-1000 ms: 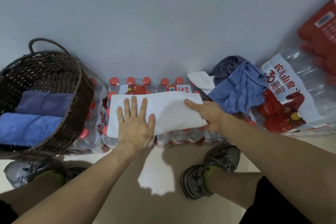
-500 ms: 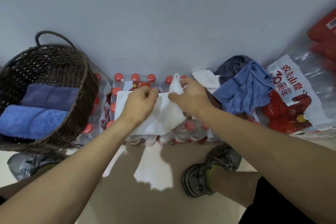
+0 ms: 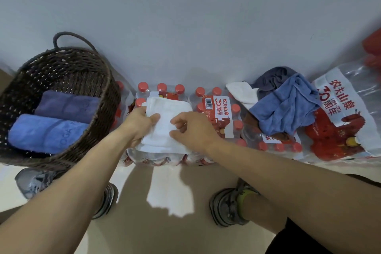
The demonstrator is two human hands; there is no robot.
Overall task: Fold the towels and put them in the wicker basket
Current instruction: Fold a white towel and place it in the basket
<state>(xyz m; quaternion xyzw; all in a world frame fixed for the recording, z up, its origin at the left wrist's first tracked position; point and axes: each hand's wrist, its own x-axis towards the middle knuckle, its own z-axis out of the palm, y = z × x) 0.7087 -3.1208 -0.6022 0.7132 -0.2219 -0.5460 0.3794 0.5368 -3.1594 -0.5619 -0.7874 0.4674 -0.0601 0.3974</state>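
A white towel (image 3: 167,107), folded into a small block, lies on a pack of water bottles (image 3: 218,113). My left hand (image 3: 140,123) grips its left edge, thumb on top. My right hand (image 3: 191,128) rests on its right side with fingers curled at the cloth. The dark wicker basket (image 3: 103,88) stands at the left and holds two folded towels, a dark blue one (image 3: 66,105) and a lighter blue one (image 3: 45,132). A loose heap of towels, blue (image 3: 286,107), grey (image 3: 272,78) and white (image 3: 243,93), sits on the bottle packs at the right.
A grey wall (image 3: 185,16) rises right behind the bottle packs. A larger pack with a red and white label (image 3: 340,121) lies at the far right. My two shoes (image 3: 226,204) stand on the pale floor below.
The white towel lay as a long strip under both hands; the right end was lifted over to the left, and now it is a compact block held at both sides.
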